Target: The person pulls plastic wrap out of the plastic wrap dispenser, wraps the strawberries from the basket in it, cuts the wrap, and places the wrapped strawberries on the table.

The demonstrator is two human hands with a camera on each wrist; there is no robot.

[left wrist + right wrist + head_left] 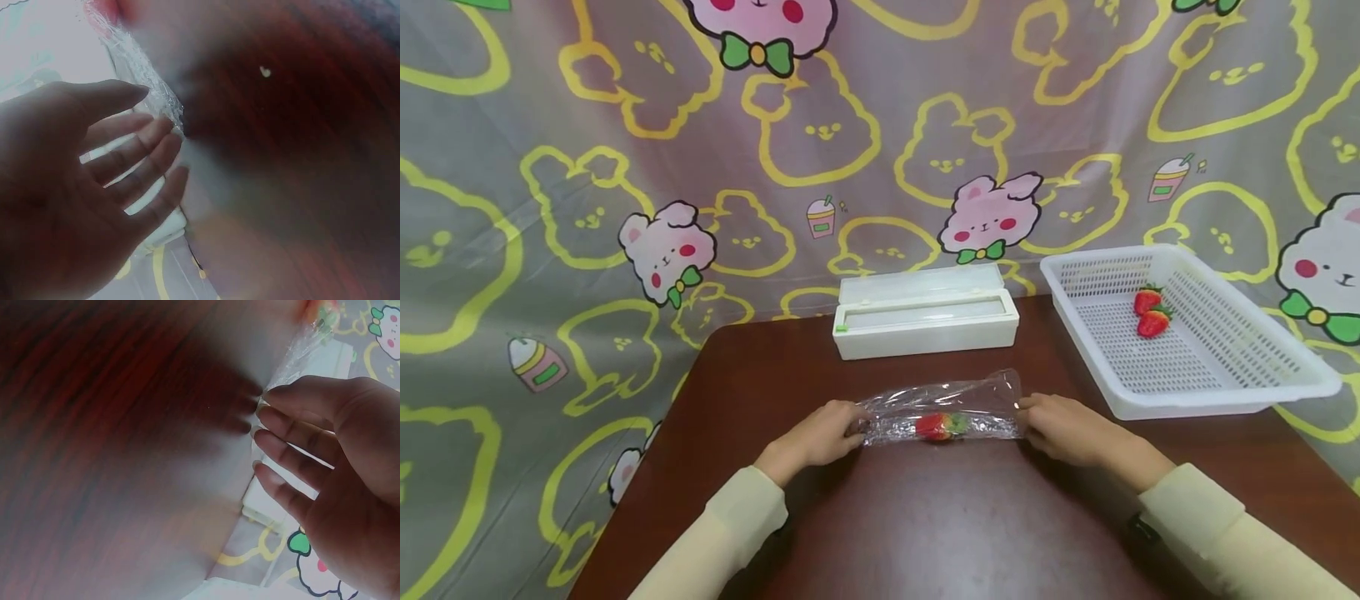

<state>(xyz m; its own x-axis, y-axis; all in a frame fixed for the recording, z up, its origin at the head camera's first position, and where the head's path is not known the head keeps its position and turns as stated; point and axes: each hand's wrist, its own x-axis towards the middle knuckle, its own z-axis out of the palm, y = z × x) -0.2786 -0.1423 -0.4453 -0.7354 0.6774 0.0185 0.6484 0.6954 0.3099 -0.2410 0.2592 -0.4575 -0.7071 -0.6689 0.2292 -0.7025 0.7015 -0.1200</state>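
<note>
A sheet of clear plastic wrap lies across the table, folded over a red strawberry whose green leaves point right. At the wrap's left end my left hand pinches the film between thumb and fingers. The right end is pinched by my right hand. In the left wrist view, the crinkled film runs up to the fingertips, and a blurred bit of red shows at the top. The right wrist view has the thumb and index fingertip meeting at the film's edge; the other fingers are spread.
Behind the wrap stands a white wrap dispenser box with its lid raised. A white perforated basket at the right holds two strawberries. The dark wooden table backs onto a patterned curtain.
</note>
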